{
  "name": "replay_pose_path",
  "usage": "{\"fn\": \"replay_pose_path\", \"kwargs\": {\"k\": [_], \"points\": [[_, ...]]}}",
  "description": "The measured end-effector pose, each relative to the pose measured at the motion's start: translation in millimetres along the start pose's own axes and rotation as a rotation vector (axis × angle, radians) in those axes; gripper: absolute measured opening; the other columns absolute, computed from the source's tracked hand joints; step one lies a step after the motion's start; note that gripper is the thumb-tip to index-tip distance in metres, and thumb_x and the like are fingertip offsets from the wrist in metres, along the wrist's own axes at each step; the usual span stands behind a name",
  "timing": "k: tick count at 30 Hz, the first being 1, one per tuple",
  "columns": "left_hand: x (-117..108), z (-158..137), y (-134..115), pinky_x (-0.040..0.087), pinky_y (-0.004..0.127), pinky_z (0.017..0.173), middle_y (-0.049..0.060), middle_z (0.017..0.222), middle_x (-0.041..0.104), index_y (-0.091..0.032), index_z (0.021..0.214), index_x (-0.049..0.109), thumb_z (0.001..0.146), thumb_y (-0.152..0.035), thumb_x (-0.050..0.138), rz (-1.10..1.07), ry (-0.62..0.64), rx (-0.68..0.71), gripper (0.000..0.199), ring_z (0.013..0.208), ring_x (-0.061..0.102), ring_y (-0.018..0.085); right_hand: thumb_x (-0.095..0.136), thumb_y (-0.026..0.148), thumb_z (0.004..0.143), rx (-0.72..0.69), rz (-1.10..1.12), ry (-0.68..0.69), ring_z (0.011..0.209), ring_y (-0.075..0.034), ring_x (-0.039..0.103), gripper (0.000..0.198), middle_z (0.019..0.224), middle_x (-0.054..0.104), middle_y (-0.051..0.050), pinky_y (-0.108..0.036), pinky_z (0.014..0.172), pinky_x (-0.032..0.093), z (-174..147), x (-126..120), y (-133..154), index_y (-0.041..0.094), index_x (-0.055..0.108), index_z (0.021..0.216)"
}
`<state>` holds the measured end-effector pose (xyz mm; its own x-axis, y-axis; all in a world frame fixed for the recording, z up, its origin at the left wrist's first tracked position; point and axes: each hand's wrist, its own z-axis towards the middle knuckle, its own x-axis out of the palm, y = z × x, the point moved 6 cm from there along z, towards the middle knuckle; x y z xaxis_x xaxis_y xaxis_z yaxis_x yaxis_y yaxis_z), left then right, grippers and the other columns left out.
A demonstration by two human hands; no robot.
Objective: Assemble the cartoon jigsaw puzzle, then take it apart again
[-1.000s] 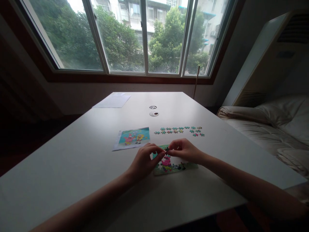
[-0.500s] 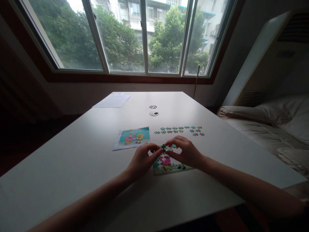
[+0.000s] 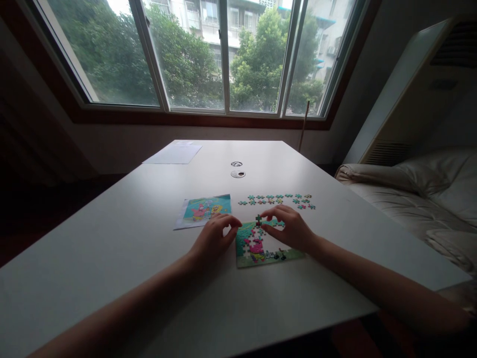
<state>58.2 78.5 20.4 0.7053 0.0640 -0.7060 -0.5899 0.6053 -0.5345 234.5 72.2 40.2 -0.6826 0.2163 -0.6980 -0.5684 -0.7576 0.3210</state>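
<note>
My right hand (image 3: 288,226) pinches a dark green jigsaw piece (image 3: 258,220) between thumb and fingertips, holding it upright above the top edge of a partly filled jigsaw puzzle (image 3: 244,258). The puzzle lies flat, with a pink cartoon figure at its left and a pale gap in the middle and right. Beside the puzzle's upper left corner is my left hand (image 3: 216,236), its thumb and index tips closed together with nothing visible in them. Behind the left hand lies a picture sheet (image 3: 192,206) with cartoon figures, its lower edge partly covered by the fingers.
Loose jigsaw pieces (image 3: 270,198) lie in rows beyond the puzzle. Two round inserts (image 3: 237,174) sit farther back on the white table (image 3: 112,238). White paper (image 3: 173,153) lies at the far left, and a cushioned sofa (image 3: 406,189) stands to the right.
My left hand has let go of the jigsaw piece and moved left. My right hand keeps the piece, now slightly higher and farther right. More of the puzzle shows.
</note>
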Motion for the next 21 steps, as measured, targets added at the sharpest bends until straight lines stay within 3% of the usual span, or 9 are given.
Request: {"fn": "replay_pose_path", "kwargs": {"k": [4,9,21], "points": [[-0.7,-1.5,6.6,0.042,0.034,0.075,0.004,0.081,0.062,-0.019,0.084,0.066,0.079,-0.010,0.049,0.083,0.026,0.062,0.020,0.080,0.054,0.020,0.063,0.025,0.075,0.070,0.025,0.039,0.071,-0.015,0.056,0.018,0.076,0.062,-0.002,-0.028,0.066,0.044,-2.5,2.4,-10.7,0.021,0.061,0.092],[2.8,-3.6,-2.0,0.042,0.033,0.073,0.005,0.080,0.062,-0.021,0.084,0.068,0.081,-0.012,0.051,0.143,0.084,0.130,0.020,0.079,0.052,0.020,0.065,0.026,0.074,0.083,0.046,0.133,0.077,-0.016,0.055,0.015,0.078,0.063,-0.003,-0.030,0.072,0.044,-4.3,11.2,-10.5,0.020,0.063,0.088],[4.7,-4.8,-3.8,0.042,0.034,0.075,0.005,0.083,0.062,-0.020,0.086,0.067,0.082,-0.011,0.050,0.192,0.100,0.142,0.019,0.081,0.052,0.020,0.068,0.029,0.072,0.150,0.103,0.289,0.080,-0.017,0.057,0.017,0.082,0.065,-0.004,-0.031,0.076,0.042,-1.6,21.4,-13.0,0.019,0.066,0.085]]}}
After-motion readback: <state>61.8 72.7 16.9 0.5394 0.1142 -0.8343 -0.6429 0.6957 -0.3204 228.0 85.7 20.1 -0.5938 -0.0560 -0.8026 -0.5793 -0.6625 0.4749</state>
